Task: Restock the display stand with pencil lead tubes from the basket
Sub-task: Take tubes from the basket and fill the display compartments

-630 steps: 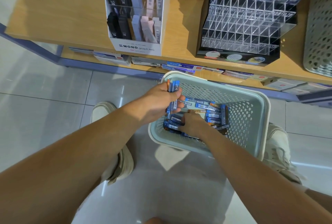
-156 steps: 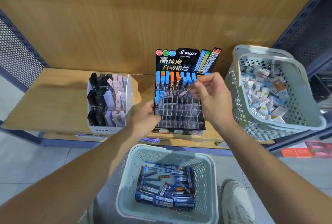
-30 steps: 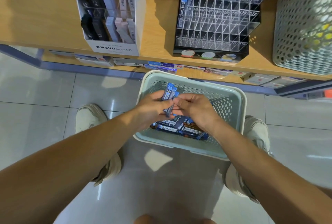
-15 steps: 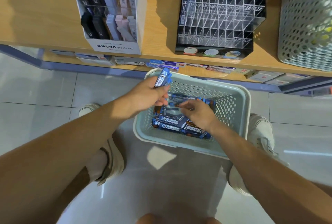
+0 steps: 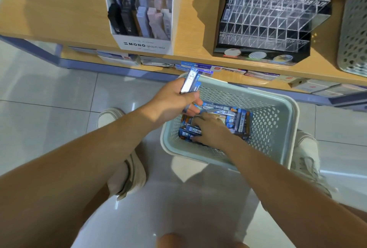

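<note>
Left hand [image 5: 172, 101] grips several lead tubes [image 5: 190, 82] above the basket [image 5: 272, 128]. Right hand [image 5: 213, 128] rests among those inside; grasp unclear.

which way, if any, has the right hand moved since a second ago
Yes: against the basket, the right hand has left the left hand and its held tubes, dropping toward the near rim onto loose tubes.

The only view came from the person's head and looked steeply down, close over the basket [image 5: 274, 128] on the floor [image 5: 49, 128], with the shelf [image 5: 59, 5] edge at top.
</note>
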